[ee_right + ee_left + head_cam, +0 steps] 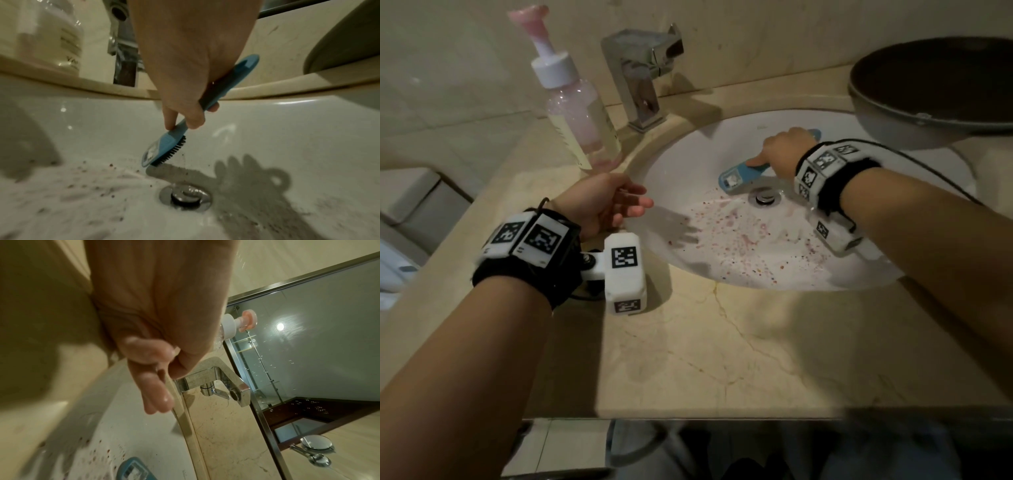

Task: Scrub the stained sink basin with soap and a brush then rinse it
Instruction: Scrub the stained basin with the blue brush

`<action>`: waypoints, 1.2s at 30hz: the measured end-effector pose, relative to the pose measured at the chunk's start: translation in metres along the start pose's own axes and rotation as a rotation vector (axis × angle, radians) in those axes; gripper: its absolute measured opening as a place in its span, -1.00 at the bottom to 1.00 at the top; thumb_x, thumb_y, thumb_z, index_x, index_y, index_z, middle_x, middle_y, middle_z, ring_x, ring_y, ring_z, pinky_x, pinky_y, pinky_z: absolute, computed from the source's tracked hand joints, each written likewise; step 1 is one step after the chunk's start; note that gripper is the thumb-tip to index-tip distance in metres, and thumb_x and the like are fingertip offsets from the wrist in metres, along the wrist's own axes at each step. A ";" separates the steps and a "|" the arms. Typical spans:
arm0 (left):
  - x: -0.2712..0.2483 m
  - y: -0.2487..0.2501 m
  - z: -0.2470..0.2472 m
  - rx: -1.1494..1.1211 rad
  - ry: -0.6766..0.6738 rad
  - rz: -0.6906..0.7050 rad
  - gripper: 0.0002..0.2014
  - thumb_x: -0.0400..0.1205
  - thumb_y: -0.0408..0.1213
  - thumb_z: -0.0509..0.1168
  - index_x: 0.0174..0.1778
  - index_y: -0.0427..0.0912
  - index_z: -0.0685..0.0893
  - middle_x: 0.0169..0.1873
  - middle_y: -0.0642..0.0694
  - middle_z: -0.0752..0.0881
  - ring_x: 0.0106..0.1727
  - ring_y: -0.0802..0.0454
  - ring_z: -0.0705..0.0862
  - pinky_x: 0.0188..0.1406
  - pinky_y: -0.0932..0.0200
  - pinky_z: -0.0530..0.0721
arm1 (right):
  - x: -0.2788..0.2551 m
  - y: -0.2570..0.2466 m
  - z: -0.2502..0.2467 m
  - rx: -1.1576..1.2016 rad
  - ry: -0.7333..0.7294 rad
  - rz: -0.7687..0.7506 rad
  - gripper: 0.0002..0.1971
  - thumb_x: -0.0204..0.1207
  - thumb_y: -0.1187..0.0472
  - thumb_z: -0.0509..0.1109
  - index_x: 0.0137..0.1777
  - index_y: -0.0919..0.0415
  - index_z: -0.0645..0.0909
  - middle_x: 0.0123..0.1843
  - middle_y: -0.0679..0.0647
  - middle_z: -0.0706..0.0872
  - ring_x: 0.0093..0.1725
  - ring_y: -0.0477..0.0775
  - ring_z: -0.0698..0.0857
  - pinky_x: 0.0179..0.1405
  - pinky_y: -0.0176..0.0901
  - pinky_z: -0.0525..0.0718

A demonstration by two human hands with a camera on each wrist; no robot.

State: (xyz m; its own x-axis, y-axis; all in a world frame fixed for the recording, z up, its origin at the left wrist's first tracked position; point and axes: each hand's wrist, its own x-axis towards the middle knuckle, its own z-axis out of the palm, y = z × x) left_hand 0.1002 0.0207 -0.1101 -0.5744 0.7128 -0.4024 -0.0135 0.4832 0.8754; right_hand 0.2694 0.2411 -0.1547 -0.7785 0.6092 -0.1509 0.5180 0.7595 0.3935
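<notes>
The white oval sink basin (688,154) (287,129) is speckled with reddish-purple stains (739,236) and pale soapy streaks in front of the chrome drain (766,198) (186,195). My right hand (784,150) (189,81) grips the handle of a blue brush (739,176) (164,146), index finger pressed along its back. Its black bristles touch the basin just behind the drain. My left hand (613,202) (156,373) hovers over the basin's left rim, fingers relaxed and wet, holding nothing. The blue brush head (133,470) shows at the bottom of the left wrist view.
A clear pump bottle with pink soap (578,113) (232,326) stands on the beige marble counter (722,342) left of the chrome faucet (643,72) (216,379). A dark round bowl (935,85) overhangs the sink's right side. A mirror (308,337) backs the counter.
</notes>
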 end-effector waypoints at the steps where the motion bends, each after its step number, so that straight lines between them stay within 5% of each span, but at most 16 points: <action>1: 0.000 -0.001 0.000 -0.003 0.001 0.000 -0.73 0.74 -0.26 -0.06 -0.20 -0.15 0.49 -0.64 0.04 0.73 -0.75 0.30 0.56 -0.89 0.53 0.24 | 0.004 -0.005 0.002 -0.093 0.000 -0.021 -0.61 0.72 0.20 0.09 0.51 -0.03 0.40 0.33 0.21 0.55 0.28 0.26 0.59 0.21 0.02 0.49; 6: 0.001 -0.001 -0.001 -0.006 -0.001 0.003 -0.72 0.74 -0.26 -0.06 -0.20 -0.16 0.49 -0.64 0.04 0.73 -0.75 0.30 0.56 -0.88 0.51 0.25 | -0.004 0.012 0.006 -0.135 -0.141 0.222 -0.69 0.59 0.11 0.30 0.28 0.18 0.56 0.27 0.16 0.62 0.28 0.21 0.60 0.30 0.08 0.46; 9: 0.001 -0.001 -0.001 -0.012 -0.001 0.004 -0.73 0.74 -0.26 -0.05 -0.19 -0.16 0.50 -0.63 0.04 0.73 -0.75 0.30 0.56 -0.88 0.53 0.25 | -0.016 0.023 0.003 -0.038 -0.208 0.331 -0.66 0.47 0.15 0.40 0.22 0.21 0.57 0.19 0.19 0.66 0.18 0.23 0.67 0.18 0.11 0.55; 14: -0.001 -0.001 -0.001 -0.014 -0.004 0.005 -0.73 0.74 -0.25 -0.05 -0.19 -0.16 0.50 -0.62 0.04 0.74 -0.74 0.30 0.57 -0.87 0.51 0.27 | 0.002 0.005 0.016 0.046 -0.171 0.211 -0.63 0.45 0.09 0.44 0.21 0.24 0.60 0.09 0.20 0.68 0.02 0.28 0.71 0.11 0.07 0.68; 17: -0.002 -0.001 -0.001 -0.018 -0.003 0.003 -0.73 0.74 -0.26 -0.05 -0.19 -0.16 0.50 -0.63 0.04 0.73 -0.74 0.30 0.57 -0.87 0.53 0.26 | 0.010 -0.010 0.015 0.030 -0.191 0.137 -0.64 0.67 0.08 0.20 0.41 0.17 0.48 0.27 0.21 0.59 0.24 0.26 0.62 0.18 -0.01 0.52; 20: -0.002 -0.001 0.000 -0.019 -0.004 -0.001 -0.73 0.74 -0.26 -0.04 -0.19 -0.16 0.50 -0.62 0.04 0.74 -0.74 0.30 0.57 -0.87 0.53 0.26 | 0.010 -0.009 0.017 -0.039 -0.146 0.080 -0.61 0.70 0.03 0.08 0.50 0.02 0.36 0.27 0.22 0.53 0.25 0.27 0.59 0.07 -0.02 0.48; 25: -0.001 -0.001 -0.001 -0.026 -0.001 0.002 -0.75 0.73 -0.28 -0.03 -0.18 -0.17 0.50 -0.62 0.04 0.74 -0.74 0.30 0.58 -0.87 0.53 0.27 | 0.000 0.008 0.012 0.011 -0.173 0.284 -0.71 0.53 0.18 0.35 0.23 0.18 0.60 0.02 0.15 0.62 0.17 0.22 0.64 0.24 0.08 0.49; 28: -0.001 -0.001 -0.001 -0.031 -0.005 0.002 -0.75 0.73 -0.29 -0.03 -0.18 -0.16 0.50 -0.62 0.04 0.74 -0.73 0.30 0.58 -0.87 0.52 0.27 | -0.015 0.012 0.012 0.024 -0.123 0.342 -0.70 0.44 0.22 0.43 0.15 0.30 0.61 0.12 0.25 0.68 0.15 0.28 0.68 0.24 0.18 0.57; 32: -0.001 -0.001 -0.001 -0.033 -0.008 0.001 -0.76 0.72 -0.30 -0.02 -0.18 -0.16 0.50 -0.62 0.03 0.73 -0.74 0.29 0.57 -0.88 0.51 0.27 | -0.027 -0.002 0.007 -0.047 -0.101 0.300 -0.65 0.48 0.21 0.39 0.24 0.31 0.56 0.24 0.29 0.65 0.23 0.31 0.65 0.30 0.25 0.54; 36: -0.001 0.000 -0.001 -0.035 -0.005 0.001 -0.76 0.73 -0.29 -0.03 -0.18 -0.16 0.50 -0.62 0.03 0.73 -0.74 0.29 0.57 -0.88 0.51 0.27 | -0.007 -0.006 0.012 -0.112 -0.025 0.216 -0.71 0.57 0.21 0.30 0.26 0.23 0.57 0.23 0.21 0.64 0.22 0.24 0.63 0.25 0.08 0.49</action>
State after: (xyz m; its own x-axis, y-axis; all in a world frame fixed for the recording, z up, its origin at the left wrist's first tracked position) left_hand 0.1000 0.0191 -0.1097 -0.5702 0.7157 -0.4032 -0.0420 0.4648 0.8844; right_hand 0.2759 0.2356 -0.1672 -0.6446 0.7609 -0.0742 0.6278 0.5822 0.5165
